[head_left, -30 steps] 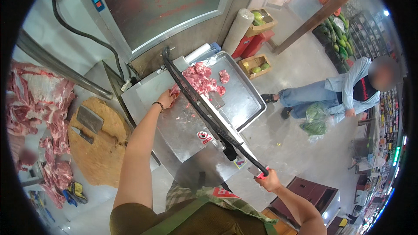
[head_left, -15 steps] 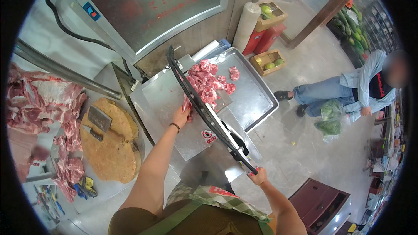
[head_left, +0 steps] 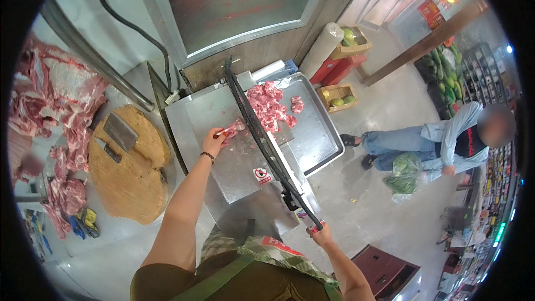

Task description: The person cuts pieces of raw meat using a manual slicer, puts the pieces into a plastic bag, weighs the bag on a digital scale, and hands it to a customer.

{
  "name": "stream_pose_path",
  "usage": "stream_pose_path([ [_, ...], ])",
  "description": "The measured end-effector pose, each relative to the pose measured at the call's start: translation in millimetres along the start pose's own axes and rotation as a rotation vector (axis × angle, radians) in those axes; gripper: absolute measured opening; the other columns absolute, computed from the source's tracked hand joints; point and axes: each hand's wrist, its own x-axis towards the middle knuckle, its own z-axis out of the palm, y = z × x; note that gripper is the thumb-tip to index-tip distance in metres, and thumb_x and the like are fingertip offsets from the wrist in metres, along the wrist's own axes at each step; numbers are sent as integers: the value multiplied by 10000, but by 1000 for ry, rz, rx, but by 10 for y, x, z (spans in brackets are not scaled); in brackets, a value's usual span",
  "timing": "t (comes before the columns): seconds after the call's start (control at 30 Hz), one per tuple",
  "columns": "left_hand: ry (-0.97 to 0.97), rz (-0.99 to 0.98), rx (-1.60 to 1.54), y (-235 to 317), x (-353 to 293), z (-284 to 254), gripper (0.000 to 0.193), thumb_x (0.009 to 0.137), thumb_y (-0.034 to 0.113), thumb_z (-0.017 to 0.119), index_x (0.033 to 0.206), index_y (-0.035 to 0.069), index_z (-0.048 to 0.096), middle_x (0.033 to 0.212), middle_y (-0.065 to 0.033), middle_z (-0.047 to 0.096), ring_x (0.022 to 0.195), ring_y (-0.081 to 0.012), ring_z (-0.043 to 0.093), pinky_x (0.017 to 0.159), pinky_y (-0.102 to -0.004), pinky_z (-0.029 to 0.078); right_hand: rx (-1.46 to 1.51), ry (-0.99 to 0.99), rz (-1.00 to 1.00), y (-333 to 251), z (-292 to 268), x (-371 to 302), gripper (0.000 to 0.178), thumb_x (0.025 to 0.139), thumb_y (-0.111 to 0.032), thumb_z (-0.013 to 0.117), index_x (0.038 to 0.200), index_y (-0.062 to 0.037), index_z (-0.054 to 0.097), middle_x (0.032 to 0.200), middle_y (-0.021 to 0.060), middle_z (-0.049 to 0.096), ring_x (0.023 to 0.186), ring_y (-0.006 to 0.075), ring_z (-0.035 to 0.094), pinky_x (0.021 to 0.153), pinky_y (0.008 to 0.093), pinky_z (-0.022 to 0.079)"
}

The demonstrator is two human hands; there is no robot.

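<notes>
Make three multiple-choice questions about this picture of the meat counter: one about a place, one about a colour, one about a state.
1. Where does the cleaver lie?
A. on the round wooden block
B. in the steel tray
C. on the floor

2. What colour is the long lever handle of the cutter?
A. white
B. black
C. yellow

3. What does the left hand do?
A. hangs free at the side
B. holds a piece of meat on the steel table
C. grips the cleaver

Answers:
1. A, it lies on the round wooden block beside the steel table.
2. B, the bar is dark along its length.
3. B, its fingers hold the piece of meat beside the blade, while the right hand grips the lever's end.
</notes>
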Motion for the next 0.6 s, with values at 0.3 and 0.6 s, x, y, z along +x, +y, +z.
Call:
stream_pose_path([
  [0.3, 12, -89, -349, 204, 102, 0, 259, 943, 77, 621, 1198, 35, 610, 1094, -90, 584, 964, -197, 654, 811, -365, 643, 120, -13, 236, -1418, -629, -511, 176, 758, -133, 740, 842, -14, 642, 647, 43, 639, 532, 137, 622, 500, 304, 496],
  [0.6, -200, -76, -392, 528, 321, 224, 204, 975, 42, 594, 1176, 19, 570, 1032, -97, 583, 916, -224, 661, 800, -426, 651, 41, -54, 262, -2887, -1276, -857, 130, 801, -91, 707, 775, 14, 636, 628, 58, 611, 489, 139, 594, 442, 293, 465],
])
